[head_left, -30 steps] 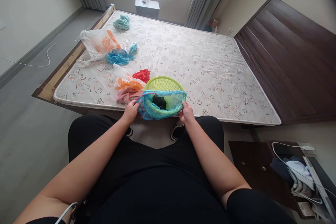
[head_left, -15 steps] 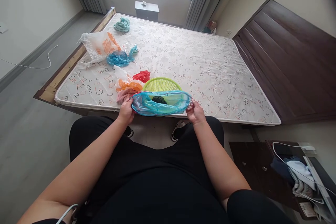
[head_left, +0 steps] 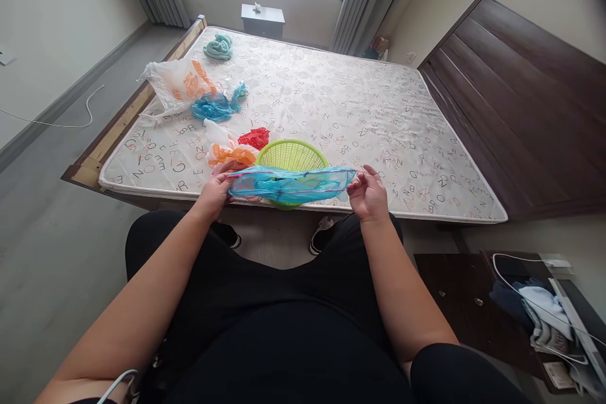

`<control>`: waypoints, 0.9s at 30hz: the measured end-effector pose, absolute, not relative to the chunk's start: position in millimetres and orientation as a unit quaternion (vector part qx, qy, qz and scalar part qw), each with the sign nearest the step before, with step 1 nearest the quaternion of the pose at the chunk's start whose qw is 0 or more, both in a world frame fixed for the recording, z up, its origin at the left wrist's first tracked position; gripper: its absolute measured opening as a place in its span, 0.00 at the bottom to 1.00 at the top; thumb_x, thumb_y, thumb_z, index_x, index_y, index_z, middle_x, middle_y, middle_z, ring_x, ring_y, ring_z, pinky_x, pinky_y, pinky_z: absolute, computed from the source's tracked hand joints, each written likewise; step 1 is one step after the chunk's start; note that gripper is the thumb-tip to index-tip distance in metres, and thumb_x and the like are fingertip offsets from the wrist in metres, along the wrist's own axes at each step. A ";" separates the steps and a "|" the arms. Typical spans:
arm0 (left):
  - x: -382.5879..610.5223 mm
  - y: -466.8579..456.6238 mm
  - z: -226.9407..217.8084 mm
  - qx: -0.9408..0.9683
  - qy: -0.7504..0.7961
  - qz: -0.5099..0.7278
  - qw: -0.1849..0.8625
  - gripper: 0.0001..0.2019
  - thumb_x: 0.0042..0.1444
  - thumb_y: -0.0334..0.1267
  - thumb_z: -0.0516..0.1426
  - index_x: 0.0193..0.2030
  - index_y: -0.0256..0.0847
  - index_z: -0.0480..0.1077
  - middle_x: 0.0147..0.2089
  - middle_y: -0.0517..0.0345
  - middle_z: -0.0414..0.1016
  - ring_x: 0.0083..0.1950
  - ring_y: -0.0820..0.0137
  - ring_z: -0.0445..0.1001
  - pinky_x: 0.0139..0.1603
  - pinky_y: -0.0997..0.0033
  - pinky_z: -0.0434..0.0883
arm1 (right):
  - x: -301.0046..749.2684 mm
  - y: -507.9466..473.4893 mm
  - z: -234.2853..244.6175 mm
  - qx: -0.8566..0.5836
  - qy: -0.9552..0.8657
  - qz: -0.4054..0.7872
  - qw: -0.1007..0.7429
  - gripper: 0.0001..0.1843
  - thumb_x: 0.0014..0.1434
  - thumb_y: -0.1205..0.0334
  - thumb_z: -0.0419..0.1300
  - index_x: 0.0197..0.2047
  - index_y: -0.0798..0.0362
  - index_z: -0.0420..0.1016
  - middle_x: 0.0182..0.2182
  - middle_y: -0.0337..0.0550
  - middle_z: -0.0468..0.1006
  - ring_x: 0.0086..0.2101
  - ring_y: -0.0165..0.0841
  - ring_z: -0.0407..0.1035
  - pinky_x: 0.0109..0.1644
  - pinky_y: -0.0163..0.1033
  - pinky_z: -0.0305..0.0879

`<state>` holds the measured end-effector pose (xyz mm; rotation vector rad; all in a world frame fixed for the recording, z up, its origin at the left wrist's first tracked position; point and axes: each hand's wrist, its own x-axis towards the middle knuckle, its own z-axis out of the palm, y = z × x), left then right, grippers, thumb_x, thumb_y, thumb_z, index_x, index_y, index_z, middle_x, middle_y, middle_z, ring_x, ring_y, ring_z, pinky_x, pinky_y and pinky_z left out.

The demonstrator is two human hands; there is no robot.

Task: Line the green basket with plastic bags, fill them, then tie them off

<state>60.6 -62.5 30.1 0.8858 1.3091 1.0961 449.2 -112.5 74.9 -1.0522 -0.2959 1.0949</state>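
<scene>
L hand (head_left: 215, 192) gripping, R hand (head_left: 368, 194) open

the see-through blue pouch (head_left: 291, 185) was edged in red — the basket (head_left: 291, 156) was lime green. the mattress (head_left: 374, 120) was off-white, printed with scattered black and orange letters — one plastic bag (head_left: 254, 137) was red, another (head_left: 177, 84) white with orange print.

A basket (head_left: 291, 156) sits on the mattress (head_left: 360, 113) (behind a plastic pouch (head_left: 291, 186)).
</scene>
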 end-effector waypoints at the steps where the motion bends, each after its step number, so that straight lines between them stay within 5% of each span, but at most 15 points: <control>1: 59.4 -63.0 38.6 0.365 0.552 0.469 0.585 0.18 0.51 0.45 0.72 0.44 0.39 0.77 0.42 0.53 0.79 0.31 0.74 0.74 0.28 0.76 0.74 | 449.8 -112.7 77.1 -0.474 -0.146 0.492 0.715 0.19 0.54 0.65 0.69 0.48 0.47 0.70 0.30 0.28 0.74 0.23 0.22 0.67 0.27 0.30 0.69; 6: 53.7 -63.0 73.4 0.389 0.595 0.434 0.554 0.17 0.52 0.41 0.69 0.44 0.39 0.72 0.37 0.58 0.77 0.29 0.74 0.74 0.29 0.74 0.74 | 448.7 -113.1 87.2 -0.472 -0.209 0.485 0.706 0.22 0.51 0.61 0.73 0.48 0.47 0.72 0.34 0.31 0.79 0.24 0.23 0.68 0.25 0.30 0.68; 11: 45.9 -66.6 97.6 0.586 0.683 0.324 0.292 0.12 0.57 0.38 0.63 0.48 0.44 0.73 0.35 0.56 0.77 0.36 0.62 0.79 0.42 0.63 0.76 | 441.7 -114.1 103.3 -0.475 -0.284 0.464 0.692 0.18 0.52 0.59 0.71 0.46 0.47 0.73 0.35 0.33 0.80 0.22 0.23 0.67 0.22 0.30 0.62; 15: 46.5 -71.9 124.7 0.647 0.669 0.337 0.147 0.06 0.58 0.39 0.59 0.42 0.44 0.75 0.43 0.49 0.79 0.49 0.55 0.78 0.55 0.58 0.74 | 435.6 -115.7 113.8 -0.492 -0.340 0.445 0.666 0.16 0.56 0.56 0.69 0.46 0.47 0.73 0.37 0.35 0.79 0.20 0.22 0.65 0.20 0.30 0.57; 18: 58.0 -77.2 145.2 0.631 0.639 0.382 0.219 0.05 0.56 0.40 0.61 0.35 0.43 0.75 0.42 0.50 0.80 0.48 0.57 0.78 0.55 0.59 0.75 | 428.1 -117.5 119.7 -0.510 -0.395 0.421 0.638 0.15 0.59 0.53 0.67 0.46 0.47 0.71 0.38 0.36 0.79 0.22 0.23 0.68 0.22 0.31 0.63; 21: 80.1 -85.2 161.8 0.572 0.552 0.420 0.439 0.08 0.54 0.42 0.61 0.29 0.42 0.74 0.34 0.53 0.78 0.41 0.61 0.78 0.49 0.61 0.78 | 415.1 -120.0 128.4 -0.516 -0.450 0.414 0.600 0.16 0.65 0.50 0.63 0.51 0.46 0.68 0.38 0.37 0.80 0.24 0.26 0.71 0.27 0.34 0.70; 24: 109.5 -93.9 174.5 0.479 0.447 0.443 0.612 0.09 0.54 0.43 0.62 0.29 0.39 0.74 0.32 0.52 0.78 0.35 0.66 0.78 0.43 0.64 0.79 | 396.1 -124.2 141.2 -0.507 -0.494 0.414 0.572 0.16 0.70 0.49 0.59 0.56 0.44 0.64 0.38 0.38 0.80 0.25 0.27 0.72 0.30 0.37 0.74; 27: 140.0 -99.2 183.1 0.424 0.424 0.424 0.678 0.09 0.55 0.41 0.65 0.35 0.36 0.78 0.35 0.48 0.81 0.36 0.66 0.81 0.43 0.66 0.79 | 374.4 -129.7 154.5 -0.492 -0.543 0.399 0.551 0.13 0.71 0.52 0.57 0.55 0.44 0.64 0.40 0.40 0.81 0.29 0.29 0.75 0.36 0.39 0.77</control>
